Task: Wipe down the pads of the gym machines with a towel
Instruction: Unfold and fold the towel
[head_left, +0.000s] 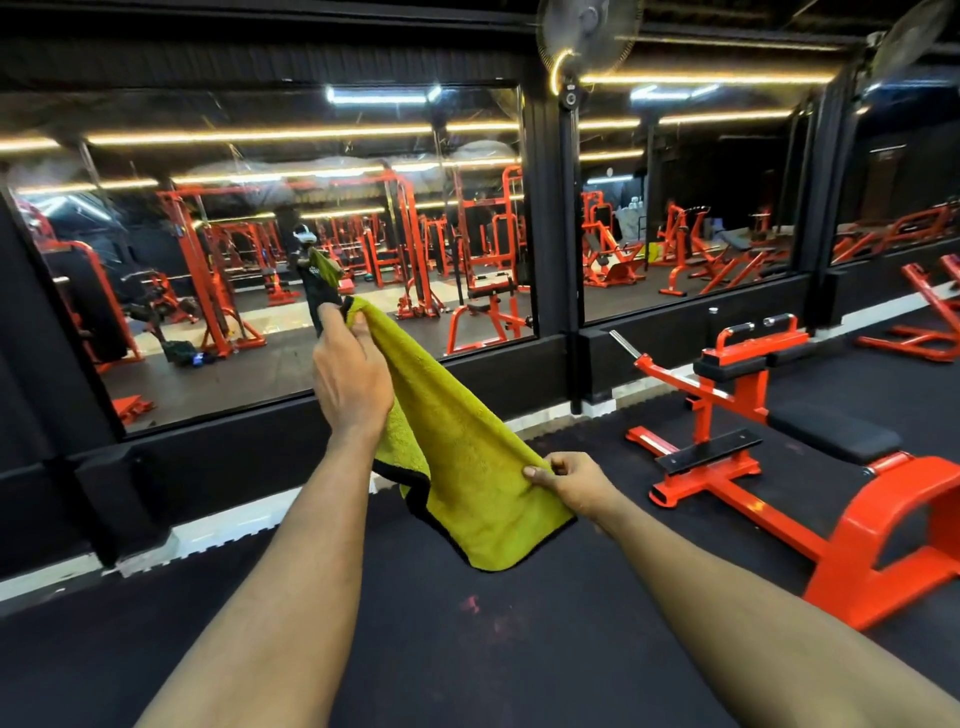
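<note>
Only one view here, a wide-angle cam on the person's head, looking forward and tipped down some. Both forearms come in from the bottom edge. The left hand (350, 374) and right hand (576, 486), gripping the towel (467, 467), sit close up mid-frame. It faces the mirror wall (234, 291) a bit off, black floor (467, 649) fills the bottom, and an orange machine (727, 395) is off right, farther away.

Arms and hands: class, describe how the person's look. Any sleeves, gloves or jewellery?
The left forearm and right forearm are bare, with no sleeves in view. The left hand and right hand wear no gloves; no watch, band or ring shows.
</note>
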